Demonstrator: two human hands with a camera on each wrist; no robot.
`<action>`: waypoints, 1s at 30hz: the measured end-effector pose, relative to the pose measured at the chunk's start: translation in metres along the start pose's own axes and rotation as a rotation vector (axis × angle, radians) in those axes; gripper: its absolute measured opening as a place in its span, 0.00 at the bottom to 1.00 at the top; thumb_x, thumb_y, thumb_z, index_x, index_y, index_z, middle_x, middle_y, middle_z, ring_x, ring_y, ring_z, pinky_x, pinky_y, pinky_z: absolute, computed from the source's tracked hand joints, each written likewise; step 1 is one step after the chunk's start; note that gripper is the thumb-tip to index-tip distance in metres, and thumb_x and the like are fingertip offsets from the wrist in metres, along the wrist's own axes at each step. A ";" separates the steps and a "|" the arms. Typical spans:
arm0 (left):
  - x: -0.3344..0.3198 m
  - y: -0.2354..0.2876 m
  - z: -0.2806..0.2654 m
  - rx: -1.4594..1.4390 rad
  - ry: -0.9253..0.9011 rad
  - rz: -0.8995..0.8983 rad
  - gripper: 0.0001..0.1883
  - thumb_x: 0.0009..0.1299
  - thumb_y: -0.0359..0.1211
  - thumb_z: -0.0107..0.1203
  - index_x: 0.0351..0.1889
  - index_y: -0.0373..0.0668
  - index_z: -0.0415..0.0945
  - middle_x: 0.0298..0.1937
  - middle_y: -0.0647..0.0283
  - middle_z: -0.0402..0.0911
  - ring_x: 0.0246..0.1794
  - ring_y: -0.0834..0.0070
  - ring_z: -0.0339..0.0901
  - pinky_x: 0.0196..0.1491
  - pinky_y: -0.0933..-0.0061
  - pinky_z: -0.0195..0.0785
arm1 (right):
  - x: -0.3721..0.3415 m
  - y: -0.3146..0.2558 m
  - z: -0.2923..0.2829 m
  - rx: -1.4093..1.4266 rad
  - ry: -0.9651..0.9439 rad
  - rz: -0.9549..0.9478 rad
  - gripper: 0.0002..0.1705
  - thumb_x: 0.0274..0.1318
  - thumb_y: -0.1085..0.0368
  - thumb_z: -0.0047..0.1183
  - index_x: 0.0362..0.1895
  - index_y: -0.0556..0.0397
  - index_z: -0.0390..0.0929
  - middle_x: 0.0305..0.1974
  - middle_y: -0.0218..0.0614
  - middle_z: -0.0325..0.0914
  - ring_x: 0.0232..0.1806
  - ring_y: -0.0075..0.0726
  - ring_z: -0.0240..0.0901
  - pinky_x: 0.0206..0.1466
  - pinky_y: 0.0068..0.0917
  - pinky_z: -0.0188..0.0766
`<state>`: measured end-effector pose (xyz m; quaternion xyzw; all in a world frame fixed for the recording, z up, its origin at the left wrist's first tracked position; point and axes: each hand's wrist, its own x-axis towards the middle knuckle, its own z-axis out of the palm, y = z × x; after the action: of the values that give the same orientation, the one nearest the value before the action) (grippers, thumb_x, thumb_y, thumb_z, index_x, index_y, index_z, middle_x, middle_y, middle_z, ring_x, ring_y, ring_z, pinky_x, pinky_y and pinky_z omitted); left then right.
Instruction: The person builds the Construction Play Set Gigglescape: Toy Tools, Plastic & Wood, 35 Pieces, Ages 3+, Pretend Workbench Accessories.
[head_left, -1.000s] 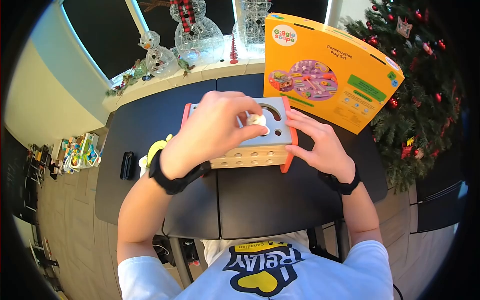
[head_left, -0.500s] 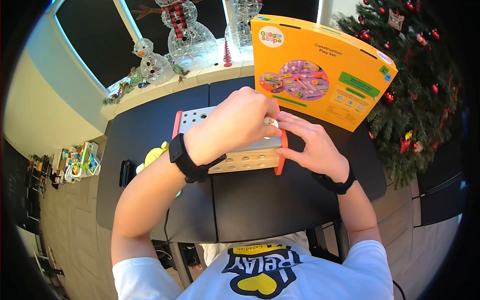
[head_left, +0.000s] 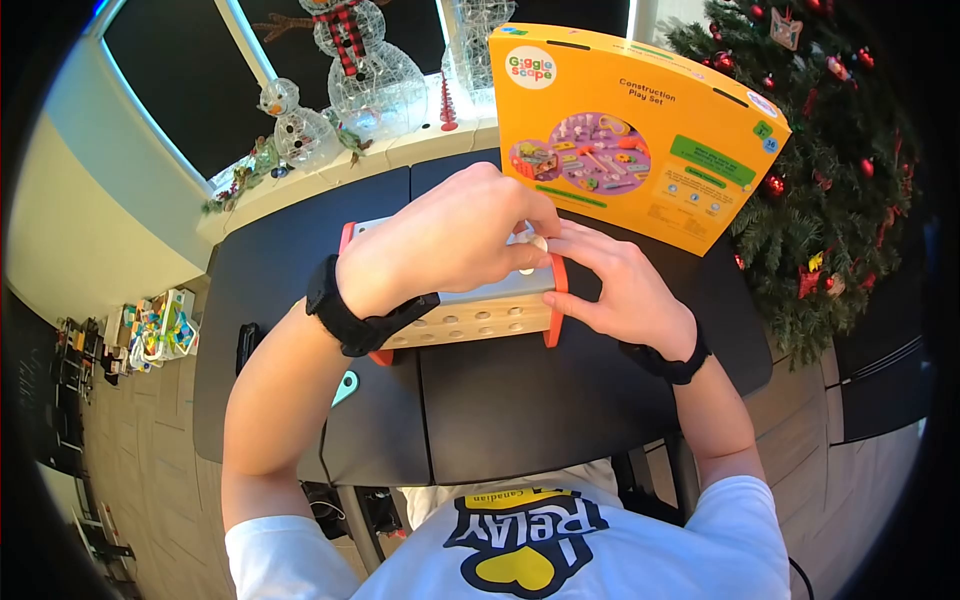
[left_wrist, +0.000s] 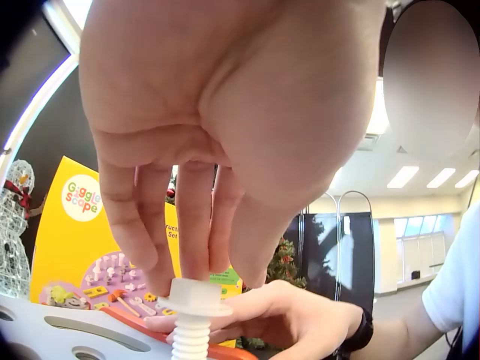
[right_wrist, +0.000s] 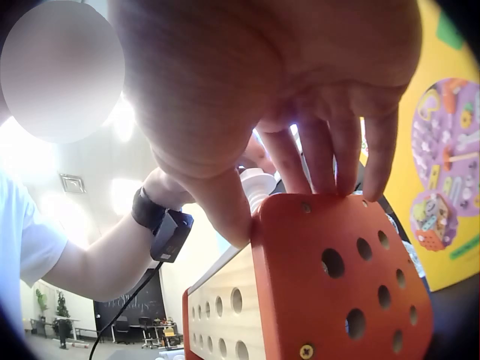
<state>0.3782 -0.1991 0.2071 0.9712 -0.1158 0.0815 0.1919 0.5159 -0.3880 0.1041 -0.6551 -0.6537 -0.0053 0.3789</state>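
1. White screw (left_wrist: 193,296) sits directly under the fingertips of the left hand (head_left: 450,230); long axis about upright, head up, thread down. Left hand is nearer; right hand (head_left: 625,285) close by, just past it to the right.
2. Left grip: bent fingers and thumb pinch the screw head. Right grip: fingers spread, resting over the top edge of the red end panel (right_wrist: 292,247), thumb at its near corner.
3. Screw is over the grey top of the wooden box (head_left: 470,325), just beside that panel. Whether its tip is in a hole: can't tell, hidden.
4. Box stands toward the far edge of the desk (head_left: 520,420); yellow carton (head_left: 700,120) at the far right corner.
5. Versus first frame: left hand and screw have shifted right, closer to panel and right hand.
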 end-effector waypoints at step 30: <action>-0.002 -0.006 0.009 0.090 0.156 0.135 0.14 0.63 0.25 0.68 0.47 0.39 0.85 0.34 0.54 0.85 0.39 0.51 0.84 0.45 0.58 0.77 | -0.001 -0.001 0.000 0.037 -0.013 0.035 0.32 0.55 0.63 0.72 0.63 0.60 0.79 0.65 0.52 0.79 0.71 0.56 0.73 0.72 0.44 0.71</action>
<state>0.3788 -0.1967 0.1960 0.9595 -0.1619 0.1748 0.1507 0.5151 -0.3885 0.1041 -0.6594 -0.6445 0.0178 0.3867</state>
